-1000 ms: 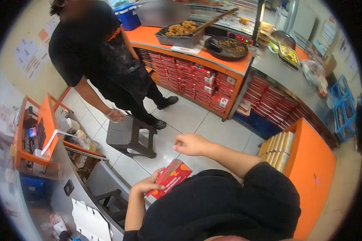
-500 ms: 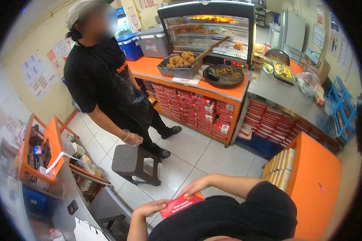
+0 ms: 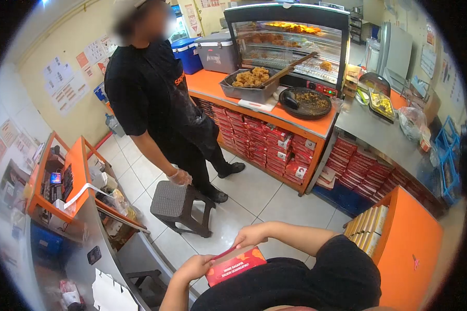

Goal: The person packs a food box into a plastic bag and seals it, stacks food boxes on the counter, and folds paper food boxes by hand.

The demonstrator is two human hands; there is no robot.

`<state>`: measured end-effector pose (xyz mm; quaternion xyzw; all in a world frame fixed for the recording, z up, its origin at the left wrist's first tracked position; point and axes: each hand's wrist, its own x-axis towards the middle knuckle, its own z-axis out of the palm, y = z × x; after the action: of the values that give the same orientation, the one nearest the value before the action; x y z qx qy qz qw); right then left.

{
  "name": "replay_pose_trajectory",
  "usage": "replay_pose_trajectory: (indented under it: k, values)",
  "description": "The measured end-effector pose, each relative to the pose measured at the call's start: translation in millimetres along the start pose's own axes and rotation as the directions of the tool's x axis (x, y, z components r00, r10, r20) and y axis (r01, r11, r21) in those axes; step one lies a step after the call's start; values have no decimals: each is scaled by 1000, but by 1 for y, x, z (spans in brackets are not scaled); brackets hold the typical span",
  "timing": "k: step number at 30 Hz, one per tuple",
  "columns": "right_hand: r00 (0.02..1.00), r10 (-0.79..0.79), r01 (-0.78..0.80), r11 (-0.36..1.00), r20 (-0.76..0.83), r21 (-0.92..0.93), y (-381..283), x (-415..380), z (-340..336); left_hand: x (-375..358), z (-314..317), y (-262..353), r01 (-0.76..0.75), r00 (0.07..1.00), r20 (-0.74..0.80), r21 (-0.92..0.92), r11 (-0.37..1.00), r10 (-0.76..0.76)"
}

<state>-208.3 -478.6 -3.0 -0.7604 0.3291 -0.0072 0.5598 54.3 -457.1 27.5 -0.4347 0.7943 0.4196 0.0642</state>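
Head view: both hands meet on a red carton box (image 3: 235,265) held low against the dark shirt, over the tiled floor, not on any desk.
Left hand (image 3: 194,268): grip wrapped round the box's left end, fingers curled under.
Right hand (image 3: 250,236): fingertips pinching the box's top edge, where a flap looks raised.
Step in hand: by my read, folding the flat carton into shape; the next move calls for pressing that flap home while the left keeps it square.
Nearby: a co-worker's gloved hand (image 3: 180,178) hangs over the grey stool (image 3: 177,202); stacked red boxes (image 3: 264,143) fill the shelves under the orange desk (image 3: 301,116).
Hard to see: the box's underside and lower edge hide behind the shirt; its print is too small to read.
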Motion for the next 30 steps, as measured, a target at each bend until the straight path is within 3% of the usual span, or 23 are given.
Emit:
replay_pose_trajectory:
  k: [5,7,8,9,11,12,14,15,16,18,19,20,22,23,25,27,28,30]
  values:
    - [999,-38,38,999,-14,32,-3,-3,-1,-3,-8,-2,69,997,38,84,994,-72]
    - [999,7,-8,1000,34,14,-3,-10,1,-10,-2,-11,111,982,184,-439,892,-31]
    - [999,3,-4,1000,38,30,12,-9,5,-12,3,-16,126,979,198,-438,890,-41]
    - [998,24,-31,993,58,111,36,-6,11,-13,8,-24,79,978,201,-575,815,47]
    - [942,294,-328,910,162,255,-14,-37,0,-16,17,-31,4,969,170,-736,677,179]
    - [944,288,-323,908,162,268,-5,-38,8,-19,24,-29,16,968,183,-732,682,173]
    - [978,208,-177,835,0,521,26,-39,29,-27,42,-26,-81,993,-29,-868,490,113]
    - [986,166,-120,771,-15,625,34,-37,40,-29,55,-26,-18,994,10,-965,261,105]
    - [987,159,-114,770,-16,628,41,-36,54,-31,64,-25,-15,995,12,-964,266,100]
    - [949,93,158,689,-301,708,50,-35,82,-44,73,1,-165,985,-172,-970,179,-21]
    - [952,81,162,687,-296,708,52,-37,90,-41,84,-6,-252,966,-256,-958,137,-18]
    - [925,104,201,684,-366,702,50,-42,96,-35,89,-17,-261,963,-268,-955,140,-35]
    - [866,135,270,684,-482,678,46,-45,101,-23,102,-52,-214,956,-264,-925,313,-128]
    - [866,169,285,605,-470,743,47,-44,102,-18,109,-68,-179,948,-264,-904,389,-177]
    - [866,82,340,627,-494,701,38,-42,95,-21,117,-68,-84,929,-254,-851,519,-267]
    - [805,-96,457,730,-586,509,35,-37,85,-19,102,-26,-329,876,-366,-930,163,-316]
    - [811,-100,453,731,-576,511,26,-35,78,-11,93,-26,-529,837,-531,-847,56,-134]
    - [794,-210,455,827,-570,330,3,-31,67,-11,67,-11,-614,783,-620,-784,91,-61]
